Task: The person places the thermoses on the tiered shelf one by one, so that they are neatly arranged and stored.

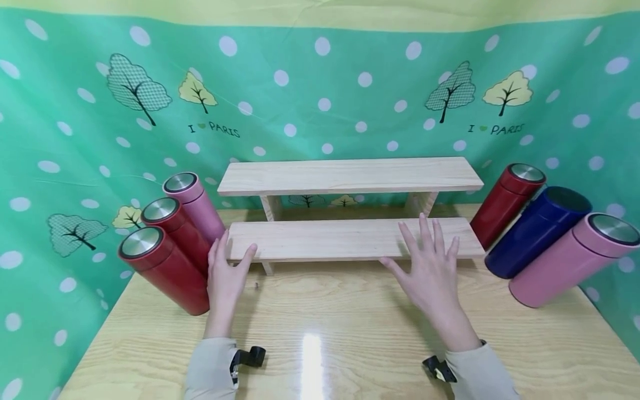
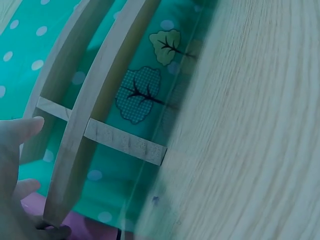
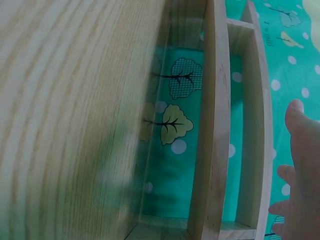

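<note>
A two-tier wooden rack has a lower board [image 1: 320, 240] in front and an upper board [image 1: 345, 176] behind. My left hand [image 1: 225, 280], fingers spread, is at the lower board's left end, beside the front red thermos [image 1: 172, 278]; whether it touches either I cannot tell. Behind that bottle stand another red thermos [image 1: 182, 228] and a pink thermos [image 1: 202, 208]. My right hand [image 1: 432, 280] spreads its fingers over the lower board's right part, holding nothing. In the right wrist view, that hand [image 3: 307, 175] appears apart from the rack [image 3: 215, 130].
To the right of the rack stand a red thermos [image 1: 506, 203], a blue thermos [image 1: 535, 233] and a pink thermos [image 1: 567, 266]. A green dotted cloth [image 1: 325, 72] hangs behind and along the sides. The light wooden table [image 1: 370, 333] reflects a bright strip of light.
</note>
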Motion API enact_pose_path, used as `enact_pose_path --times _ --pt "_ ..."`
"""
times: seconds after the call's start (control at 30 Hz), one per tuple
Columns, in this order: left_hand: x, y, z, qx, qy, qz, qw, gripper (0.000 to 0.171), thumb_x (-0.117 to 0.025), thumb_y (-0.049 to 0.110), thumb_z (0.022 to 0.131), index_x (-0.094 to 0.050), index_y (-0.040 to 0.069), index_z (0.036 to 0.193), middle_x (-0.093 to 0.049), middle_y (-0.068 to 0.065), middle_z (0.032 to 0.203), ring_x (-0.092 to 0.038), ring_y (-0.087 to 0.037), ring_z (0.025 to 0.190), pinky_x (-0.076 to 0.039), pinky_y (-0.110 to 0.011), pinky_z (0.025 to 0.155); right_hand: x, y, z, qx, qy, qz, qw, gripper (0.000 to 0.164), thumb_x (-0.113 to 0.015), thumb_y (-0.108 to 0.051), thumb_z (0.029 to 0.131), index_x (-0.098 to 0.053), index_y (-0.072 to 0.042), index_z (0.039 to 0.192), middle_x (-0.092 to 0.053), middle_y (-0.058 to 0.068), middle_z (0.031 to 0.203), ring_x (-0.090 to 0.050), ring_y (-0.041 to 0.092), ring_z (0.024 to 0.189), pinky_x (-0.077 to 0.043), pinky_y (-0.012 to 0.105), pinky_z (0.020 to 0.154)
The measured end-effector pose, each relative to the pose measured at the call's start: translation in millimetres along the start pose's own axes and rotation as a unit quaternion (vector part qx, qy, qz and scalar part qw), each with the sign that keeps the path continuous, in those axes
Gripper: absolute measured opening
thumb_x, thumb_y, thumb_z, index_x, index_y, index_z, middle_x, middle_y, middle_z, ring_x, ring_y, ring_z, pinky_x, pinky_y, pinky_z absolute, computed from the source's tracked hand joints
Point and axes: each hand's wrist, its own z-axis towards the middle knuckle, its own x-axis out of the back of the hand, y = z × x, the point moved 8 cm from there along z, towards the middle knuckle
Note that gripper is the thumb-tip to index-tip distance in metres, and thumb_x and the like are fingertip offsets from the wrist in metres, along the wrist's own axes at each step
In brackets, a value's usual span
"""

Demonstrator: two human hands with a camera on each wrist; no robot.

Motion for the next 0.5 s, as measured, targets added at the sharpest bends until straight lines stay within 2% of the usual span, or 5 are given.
enact_pose_path --times 0.23,0.37,0.5 --pt "-5.5 -3.4 1.2 0.007 -0.008 -0.029 0.9995 0.084 -0.062 0.065 0.087 -0.032 0.028 0.156 -0.028 -0.01 0.159 -0.031 -0.037 0.142 -0.026 -0.062 0.109 2.2 1.8 -0.1 0.003 0.006 -0.005 1.0 0.084 -0.054 -0.067 0.091 -0.03 -0.022 0.157 -0.005 0.014 0.165 -0.004 0.042 0.149 0.003 0.069 0.111" --pt "-5.2 -3.8 1.1 0.002 -0.006 -0.045 0.999 0.081 -0.063 0.063 0.088 -0.035 0.027 0.155 -0.035 -0.009 0.156 -0.033 -0.033 0.141 -0.027 -0.057 0.11 3.1 3.2 0.8 0.004 0.006 -0.005 1.0 0.084 -0.054 -0.066 0.091 -0.028 -0.022 0.158 -0.007 0.015 0.165 -0.001 0.04 0.149 0.003 0.07 0.111" --pt "-3.6 -8.1 0.3 0.009 -0.007 -0.053 0.9985 0.077 -0.064 0.059 0.09 -0.036 0.026 0.154 -0.036 -0.007 0.155 -0.033 -0.031 0.142 -0.027 -0.054 0.111 1.5 5.4 1.9 0.004 0.004 -0.004 1.0 0.083 -0.055 -0.065 0.091 -0.03 -0.022 0.157 -0.009 0.017 0.164 -0.003 0.042 0.149 0.003 0.07 0.11"
